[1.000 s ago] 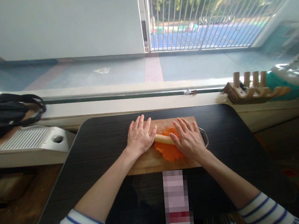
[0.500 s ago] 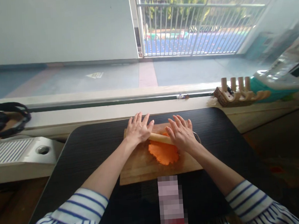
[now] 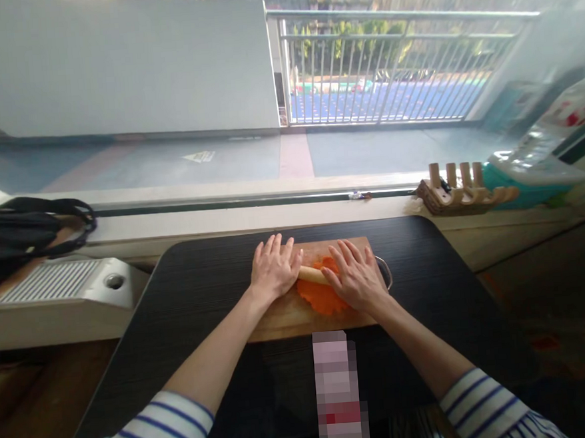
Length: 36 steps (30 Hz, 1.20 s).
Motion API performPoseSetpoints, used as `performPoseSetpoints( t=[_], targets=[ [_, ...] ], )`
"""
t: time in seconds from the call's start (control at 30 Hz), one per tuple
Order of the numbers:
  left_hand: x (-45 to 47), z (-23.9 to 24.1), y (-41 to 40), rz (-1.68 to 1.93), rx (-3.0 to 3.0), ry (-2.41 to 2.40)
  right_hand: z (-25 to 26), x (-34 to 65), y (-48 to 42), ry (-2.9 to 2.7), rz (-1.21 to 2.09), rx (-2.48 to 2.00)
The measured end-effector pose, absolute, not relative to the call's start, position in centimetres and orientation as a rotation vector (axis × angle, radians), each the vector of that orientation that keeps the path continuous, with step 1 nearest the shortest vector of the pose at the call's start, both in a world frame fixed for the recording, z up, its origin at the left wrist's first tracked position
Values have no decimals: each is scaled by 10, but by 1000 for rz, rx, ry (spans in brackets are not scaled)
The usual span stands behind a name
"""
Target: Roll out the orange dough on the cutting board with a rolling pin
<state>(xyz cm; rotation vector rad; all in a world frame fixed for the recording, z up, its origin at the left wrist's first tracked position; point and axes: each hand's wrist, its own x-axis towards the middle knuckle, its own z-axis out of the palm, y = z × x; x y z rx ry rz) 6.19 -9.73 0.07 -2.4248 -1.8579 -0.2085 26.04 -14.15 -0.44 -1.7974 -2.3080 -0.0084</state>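
Note:
A pale wooden rolling pin (image 3: 313, 275) lies across a flat sheet of orange dough (image 3: 322, 300) with a ragged edge. Beneath the dough is a wooden cutting board (image 3: 274, 325) with a metal loop handle at its right. My left hand (image 3: 276, 268) rests flat over the pin's left end, fingers stretched forward. Over the right end, my right hand (image 3: 356, 274) lies palm down with its fingers spread, hiding that end and part of the dough. Only the pin's middle shows between the hands.
The board lies on a black table (image 3: 199, 319) below a window. On the sill stand a wooden rack with pegs (image 3: 458, 194), a teal container (image 3: 525, 186) and a clear plastic bottle (image 3: 542, 136). A black bag (image 3: 17, 228) sits at the left, above a white slotted unit (image 3: 77, 284).
The view has tilted and shifted slightly, so the surroundings sit differently in it. Both hands remain on the rolling pin, which now lies slightly nearer to me over the dough.

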Motion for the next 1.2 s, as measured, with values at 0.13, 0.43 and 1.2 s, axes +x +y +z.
performPoseSetpoints(
  t=[0.13,0.43,1.2],
  targets=[
    [54,-2,-120,-244,-2404,-1829,-8,257,-157,-2321,-31,-1734],
    [23,-4,-160,-420,-2601,-1609,-18,263,-186,-2328,-83,-1381],
    [65,-11,-186,-359,-2618,-1480,-14,315,-200,-2371,-100,-1405]
  ],
)
